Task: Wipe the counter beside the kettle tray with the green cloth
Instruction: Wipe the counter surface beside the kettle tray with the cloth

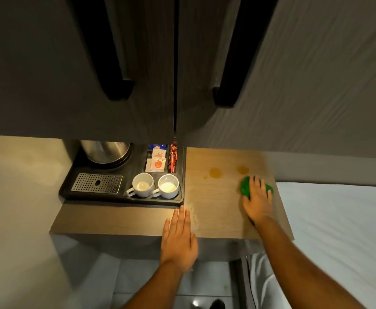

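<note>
R hand (pixel 258 197) lay flat, pressing green cloth (pixel 246 188) onto desk (pixel 216 210) near two stains (pixel 215 172); L hand (pixel 178 237) open, empty, prob. bracing at desk edge beside kettle tray (pixel 180 175)

green cloth (pixel 245 188), amber stains (pixel 215 172) on tan woodgrain counter (pixel 216 215), black tray (pixel 124 197), white cups (pixel 143 185)
</note>
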### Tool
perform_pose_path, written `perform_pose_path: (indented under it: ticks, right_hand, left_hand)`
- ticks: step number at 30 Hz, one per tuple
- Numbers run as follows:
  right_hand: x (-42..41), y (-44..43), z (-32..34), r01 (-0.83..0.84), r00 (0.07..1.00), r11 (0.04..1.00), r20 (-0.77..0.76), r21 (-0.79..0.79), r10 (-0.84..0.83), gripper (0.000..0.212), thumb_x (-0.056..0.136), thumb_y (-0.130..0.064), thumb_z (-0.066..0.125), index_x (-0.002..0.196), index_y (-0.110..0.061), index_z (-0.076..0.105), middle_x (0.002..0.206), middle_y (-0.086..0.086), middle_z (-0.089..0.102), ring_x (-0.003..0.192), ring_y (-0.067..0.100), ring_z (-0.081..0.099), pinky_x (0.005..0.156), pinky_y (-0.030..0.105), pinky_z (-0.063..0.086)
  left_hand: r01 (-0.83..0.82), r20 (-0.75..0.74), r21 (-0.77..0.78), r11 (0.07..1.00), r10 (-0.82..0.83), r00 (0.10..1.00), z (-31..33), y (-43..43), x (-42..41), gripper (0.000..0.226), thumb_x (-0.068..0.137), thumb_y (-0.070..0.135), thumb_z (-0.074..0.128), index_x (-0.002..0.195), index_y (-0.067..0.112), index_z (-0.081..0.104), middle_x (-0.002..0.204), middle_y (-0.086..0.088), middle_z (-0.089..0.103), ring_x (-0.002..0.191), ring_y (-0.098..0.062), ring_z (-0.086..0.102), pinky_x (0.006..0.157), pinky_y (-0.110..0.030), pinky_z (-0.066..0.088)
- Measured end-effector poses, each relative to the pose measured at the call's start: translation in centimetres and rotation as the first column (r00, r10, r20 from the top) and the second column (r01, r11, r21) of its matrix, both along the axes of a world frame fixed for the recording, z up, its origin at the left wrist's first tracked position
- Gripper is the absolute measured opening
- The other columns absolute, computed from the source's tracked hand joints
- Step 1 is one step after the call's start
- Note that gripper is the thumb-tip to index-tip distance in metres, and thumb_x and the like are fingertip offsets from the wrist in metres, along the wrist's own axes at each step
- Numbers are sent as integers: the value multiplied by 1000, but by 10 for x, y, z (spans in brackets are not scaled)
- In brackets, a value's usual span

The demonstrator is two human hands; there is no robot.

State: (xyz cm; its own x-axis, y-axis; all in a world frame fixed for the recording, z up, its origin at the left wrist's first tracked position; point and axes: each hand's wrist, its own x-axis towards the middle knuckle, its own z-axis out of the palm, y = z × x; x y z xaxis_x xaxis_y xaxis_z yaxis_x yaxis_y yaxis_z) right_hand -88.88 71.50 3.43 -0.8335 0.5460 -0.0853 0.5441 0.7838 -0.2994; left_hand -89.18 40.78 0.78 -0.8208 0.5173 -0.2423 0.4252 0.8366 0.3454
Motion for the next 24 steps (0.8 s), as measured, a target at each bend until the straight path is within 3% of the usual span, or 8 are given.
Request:
perform_pose_path:
  ticks: [3,6,8,11,15,18,21,24]
  right_hand:
    - [-69,12,6,-12,997,998,72,-63,17,76,103,-28,49,168,-16,10,176,8,6,163,29,3,131,54,8]
    - [-97,-39,13,-319,946,945,42,-68,323,80,101,-29,52,168,-22,8,176,3,4,162,24,1,131,52,7]
    - [-69,-83,12,-504,861,858,13,-92,508,85,99,-24,53,167,-29,3,175,-6,-1,160,17,-6,131,51,-1]
    - [6,-112,3,-624,781,778,-38,-68,623,87,96,-23,54,168,-28,6,175,-7,0,161,16,-7,129,45,-4]
    - [45,-60,-3,-569,823,821,-33,-56,568,89,96,-20,56,167,-31,2,175,-9,-2,161,15,-6,131,48,1]
    - [-5,-6,0,-348,937,937,-5,-37,348,83,99,-22,53,167,-27,5,176,-4,2,162,19,-3,131,55,6]
    - [-85,16,0,-201,977,976,52,-84,205,76,103,-29,47,168,-22,8,177,1,4,163,22,-2,131,54,2]
    - [-135,-24,-1,-335,938,937,55,-102,341,78,103,-28,49,168,-25,8,177,0,1,163,24,-2,131,52,-1]
  left_hand:
    - [15,34,-10,1000,-15,999,3,-3,-4,87,89,52,-6,169,20,-17,177,0,-25,163,-19,-24,134,-45,-12]
    - [16,32,-14,1000,-15,999,5,-3,-7,88,88,52,-5,169,20,-17,178,0,-24,163,-18,-25,133,-45,-13]
    - [-1,23,-17,1000,1,1000,2,-1,-4,86,91,51,-2,169,19,-16,178,-1,-23,163,-18,-24,133,-44,-14]
    - [-28,2,-12,1000,28,1000,2,2,-1,84,92,49,0,170,18,-13,179,-2,-21,163,-19,-23,131,-45,-14]
    - [-16,16,-25,1000,17,1000,4,2,0,85,92,49,-1,170,18,-14,178,-3,-22,164,-20,-22,134,-47,-10]
    - [-26,13,-39,999,27,1000,3,3,0,82,95,48,1,169,17,-15,178,-4,-22,164,-21,-22,135,-49,-8]
    - [-52,21,-40,998,53,998,-1,7,3,79,100,45,10,169,17,-16,179,-4,-22,164,-22,-23,134,-49,-10]
    - [-61,23,-36,998,61,998,-4,8,2,82,96,47,6,169,17,-15,179,-4,-20,164,-21,-21,133,-48,-12]
